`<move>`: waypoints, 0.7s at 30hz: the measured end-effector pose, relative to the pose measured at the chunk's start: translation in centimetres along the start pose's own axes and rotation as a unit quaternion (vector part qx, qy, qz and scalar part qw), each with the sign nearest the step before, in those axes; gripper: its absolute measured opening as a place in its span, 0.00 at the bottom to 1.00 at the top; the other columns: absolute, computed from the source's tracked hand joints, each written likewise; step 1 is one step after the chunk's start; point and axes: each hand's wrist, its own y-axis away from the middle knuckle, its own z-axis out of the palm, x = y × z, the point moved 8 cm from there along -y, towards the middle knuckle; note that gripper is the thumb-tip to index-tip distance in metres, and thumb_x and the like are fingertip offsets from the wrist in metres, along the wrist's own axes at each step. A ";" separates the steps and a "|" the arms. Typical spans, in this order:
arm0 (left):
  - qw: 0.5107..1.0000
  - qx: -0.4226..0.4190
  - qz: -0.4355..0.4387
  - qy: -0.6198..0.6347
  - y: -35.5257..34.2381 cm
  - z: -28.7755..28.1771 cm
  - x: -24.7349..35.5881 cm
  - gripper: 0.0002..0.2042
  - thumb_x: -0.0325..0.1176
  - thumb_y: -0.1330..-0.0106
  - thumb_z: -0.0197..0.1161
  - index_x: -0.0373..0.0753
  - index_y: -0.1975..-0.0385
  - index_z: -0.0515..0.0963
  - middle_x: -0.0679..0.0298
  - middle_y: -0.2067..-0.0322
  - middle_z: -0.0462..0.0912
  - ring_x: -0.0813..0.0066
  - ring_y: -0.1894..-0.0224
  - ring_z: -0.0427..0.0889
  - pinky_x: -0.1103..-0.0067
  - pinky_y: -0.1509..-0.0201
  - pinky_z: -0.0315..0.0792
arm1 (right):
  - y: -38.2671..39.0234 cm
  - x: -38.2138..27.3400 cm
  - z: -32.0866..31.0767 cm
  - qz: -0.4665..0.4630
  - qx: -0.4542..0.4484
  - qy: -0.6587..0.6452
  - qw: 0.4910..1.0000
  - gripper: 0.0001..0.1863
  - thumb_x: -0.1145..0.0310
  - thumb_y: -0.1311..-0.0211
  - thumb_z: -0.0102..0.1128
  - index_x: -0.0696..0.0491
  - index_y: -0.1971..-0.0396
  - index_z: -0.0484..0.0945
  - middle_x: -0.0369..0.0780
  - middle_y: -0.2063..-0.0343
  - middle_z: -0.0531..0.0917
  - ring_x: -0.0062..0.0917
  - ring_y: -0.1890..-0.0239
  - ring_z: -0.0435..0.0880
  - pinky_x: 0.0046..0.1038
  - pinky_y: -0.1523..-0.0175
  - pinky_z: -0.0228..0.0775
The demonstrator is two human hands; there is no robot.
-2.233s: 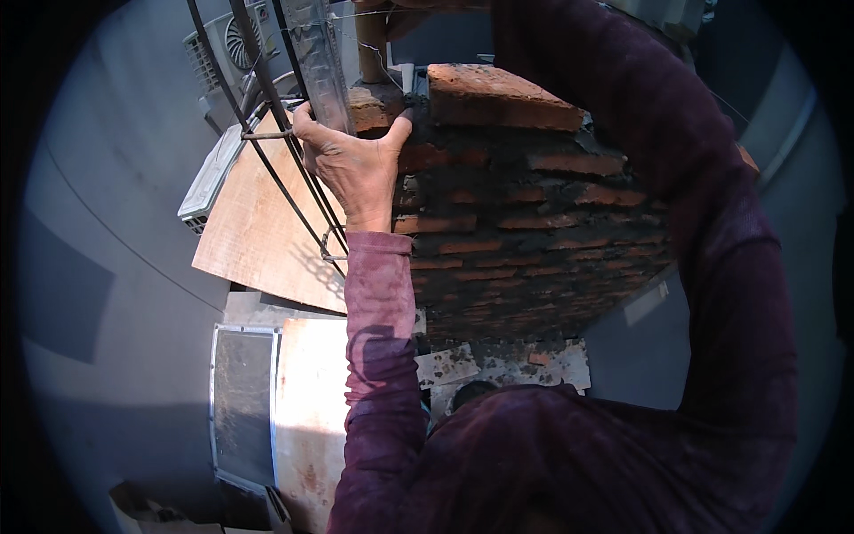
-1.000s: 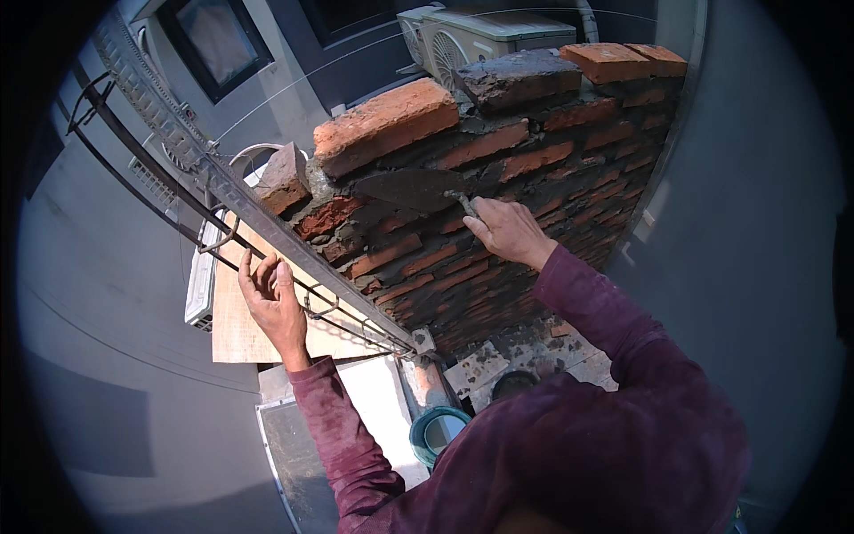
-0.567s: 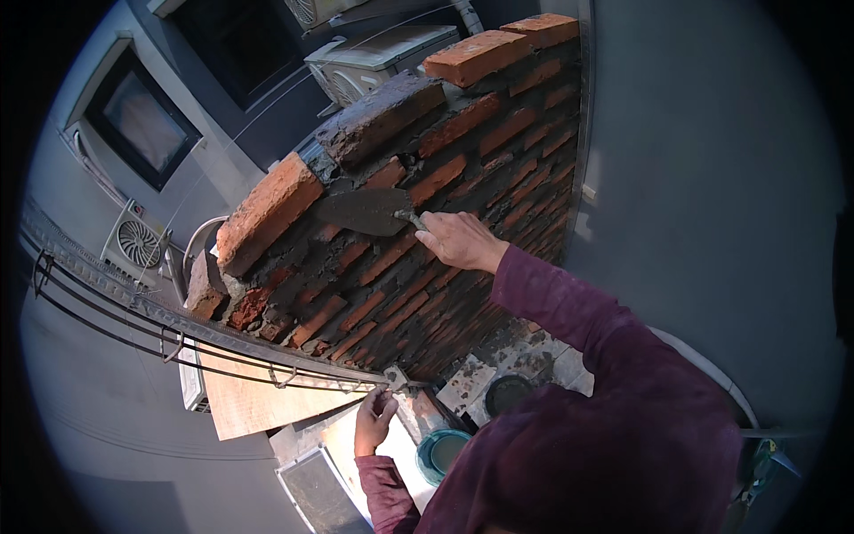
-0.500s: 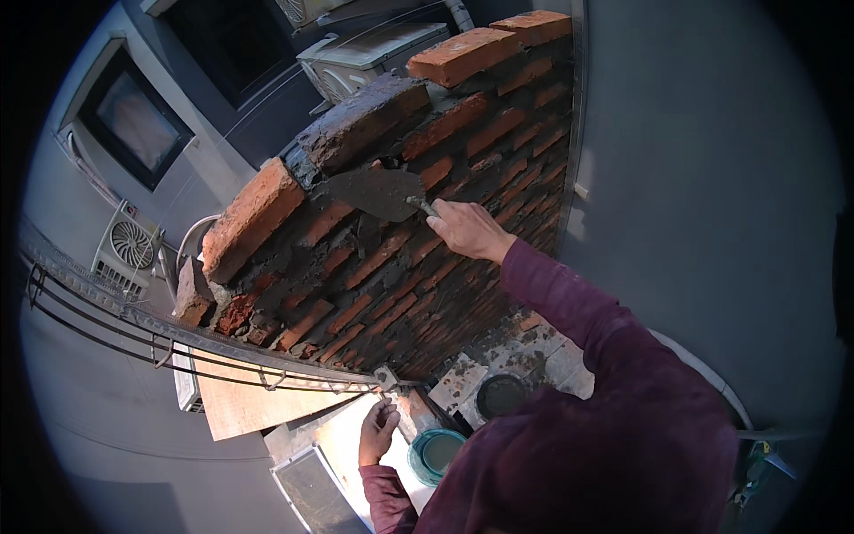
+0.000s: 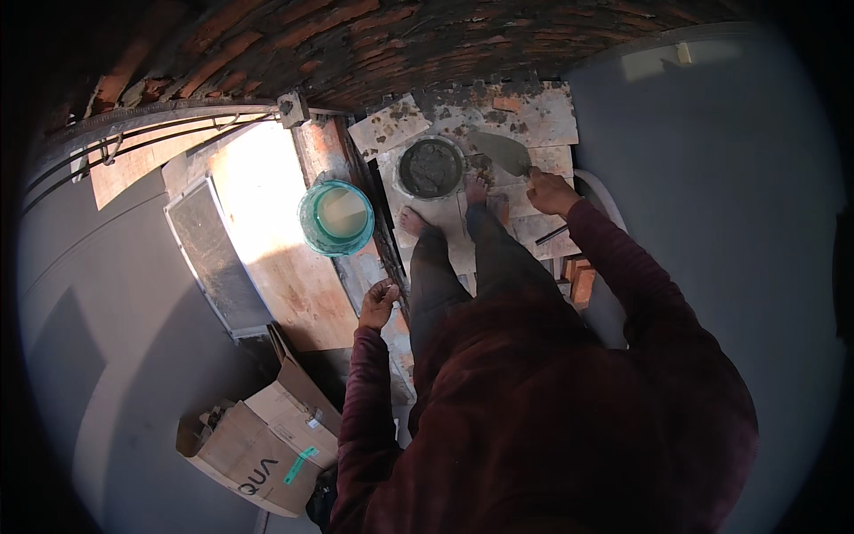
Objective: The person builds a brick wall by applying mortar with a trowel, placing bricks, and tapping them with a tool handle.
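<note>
My right hand (image 5: 552, 193) is closed round the handle of a trowel (image 5: 500, 153), whose grey-coated blade points left over the boards. Just left of the blade stands a round bucket (image 5: 462, 171) of wet grey mortar (image 5: 431, 166); blade and bucket look apart. My left hand (image 5: 379, 304) hangs lower down with its fingers curled together, and no object shows in them. Above that hand sits a teal bucket (image 5: 310, 222) with cloudy liquid inside.
A rough brick wall (image 5: 356, 44) spans the far side. My bare feet rest on mortar-spotted boards (image 5: 543, 116). Loose bricks (image 5: 583, 283) lie at right, a cardboard box (image 5: 267, 445) at lower left. Black rods (image 5: 169, 138) run along the left; a grey wall (image 5: 712, 222) closes the right.
The view has tipped down from the wall top to the boards and buckets. My right hand has brought the trowel from the brickwork down near the mortar bucket. My left hand stays curled.
</note>
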 end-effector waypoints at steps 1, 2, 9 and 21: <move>0.999 -0.030 0.005 -0.029 -1.4 1.2 -2.2 0.18 0.43 0.29 0.64 0.36 0.47 0.78 0.70 0.63 0.82 0.82 0.63 0.78 0.82 0.57 0.72 | -1.8 -0.6 3.2 -0.009 -0.057 0.024 0.998 0.25 0.64 0.37 0.56 0.66 0.47 0.68 0.58 0.55 0.82 0.53 0.50 0.81 0.44 0.44 0.74; 0.997 -0.060 0.009 -0.056 -2.6 2.2 -4.8 0.17 0.42 0.29 0.63 0.36 0.49 0.78 0.71 0.64 0.82 0.83 0.63 0.78 0.81 0.57 0.72 | -3.5 -1.6 6.1 -0.023 -0.094 0.071 0.993 0.25 0.63 0.38 0.57 0.64 0.46 0.69 0.58 0.54 0.82 0.52 0.50 0.82 0.43 0.45 0.74; 0.918 0.197 -0.090 0.333 -13.5 -1.8 -13.6 0.10 0.37 0.34 0.70 0.39 0.60 0.79 0.67 0.68 0.84 0.77 0.65 0.84 0.81 0.66 0.77 | -11.2 -0.7 16.0 0.053 -0.119 0.034 0.991 0.25 0.61 0.38 0.56 0.61 0.46 0.69 0.59 0.59 0.83 0.51 0.52 0.83 0.45 0.46 0.75; 0.715 0.251 0.025 0.652 -31.9 -12.7 -25.7 0.21 0.24 0.37 0.63 0.28 0.44 0.70 0.50 0.47 0.79 0.52 0.48 0.82 0.56 0.46 0.83 | 2.0 -2.2 36.6 0.168 -0.124 -0.312 0.927 0.31 0.58 0.43 0.65 0.64 0.46 0.71 0.50 0.63 0.83 0.37 0.62 0.86 0.36 0.56 0.76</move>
